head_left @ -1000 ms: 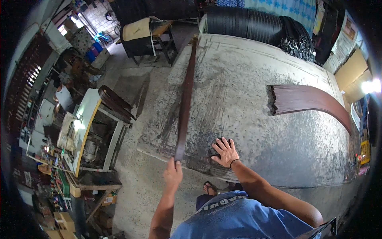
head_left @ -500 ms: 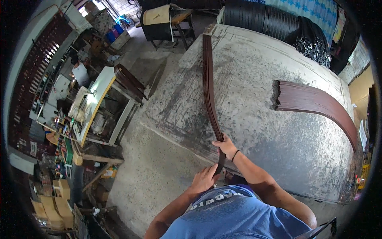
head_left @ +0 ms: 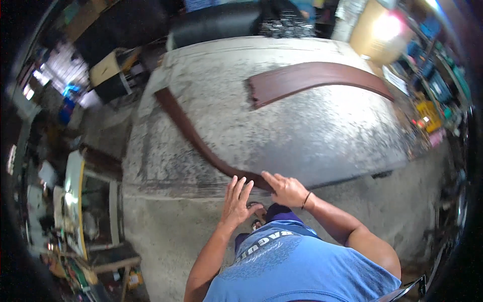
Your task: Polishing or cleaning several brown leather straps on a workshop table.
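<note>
While right hand (head_left: 290, 192) holds brown strip (head_left: 193, 134), blue shirt (head_left: 307, 267) bears lettering (head_left: 268, 241).

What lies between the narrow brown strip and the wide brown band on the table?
In the head view, only scuffed grey tabletop shows between the narrow brown strip and the wide brown band; they lie apart.

A broad grey worktop (head_left: 312, 131), scuffed and stained with dark patches, spread before the wearer. On it lay a narrow dark-brown band (head_left: 193, 135), curving from the far left toward the near edge, and a wider reddish-brown band (head_left: 317, 78), arched across the far right.
</note>
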Demonstrator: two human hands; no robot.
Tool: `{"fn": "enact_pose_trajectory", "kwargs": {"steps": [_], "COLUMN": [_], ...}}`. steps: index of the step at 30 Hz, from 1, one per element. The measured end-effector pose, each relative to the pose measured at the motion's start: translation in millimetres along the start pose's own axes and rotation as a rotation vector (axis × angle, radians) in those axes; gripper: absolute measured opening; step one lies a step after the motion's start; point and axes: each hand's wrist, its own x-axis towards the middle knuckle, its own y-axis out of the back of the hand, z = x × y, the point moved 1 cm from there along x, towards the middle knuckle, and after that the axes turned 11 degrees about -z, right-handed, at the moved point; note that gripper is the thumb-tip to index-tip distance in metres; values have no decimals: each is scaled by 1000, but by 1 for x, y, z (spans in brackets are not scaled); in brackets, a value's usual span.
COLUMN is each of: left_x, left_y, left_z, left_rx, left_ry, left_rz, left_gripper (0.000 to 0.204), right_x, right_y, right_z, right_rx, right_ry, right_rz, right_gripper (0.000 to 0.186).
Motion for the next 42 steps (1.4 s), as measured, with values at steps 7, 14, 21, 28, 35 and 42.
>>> {"fn": "enact_pose_trajectory", "kwargs": {"steps": [7, 14, 21, 28, 35, 42], "left_x": [29, 63, 109, 141, 183, 264], "left_y": [-51, -98, -140, -181, -205, -202], "left_z": [54, 84, 90, 121, 152, 160], "left_rx": [-133, -29, 78, 104, 101, 146], "left_ry": [-295, -349, -264, -30, -1, 282], "left_rz": [-107, -173, -233, -279, -309, -494], "left_gripper": [58, 33, 38, 48, 51, 69], "right_x": [-143, -259, -372, -457, -464, -421], "right_y": [22, 65, 126, 168, 177, 173], "right_z": [-14, 47, 146, 311, 446, 543], "right_rx": [37, -71, -62, -149, -123, -123], "right_ry": [-85, -294, -434, -537, -706, -836], "right_rz": [26, 2, 143, 230, 154, 77], "right_gripper": [70, 70, 47, 46, 37, 31]}}
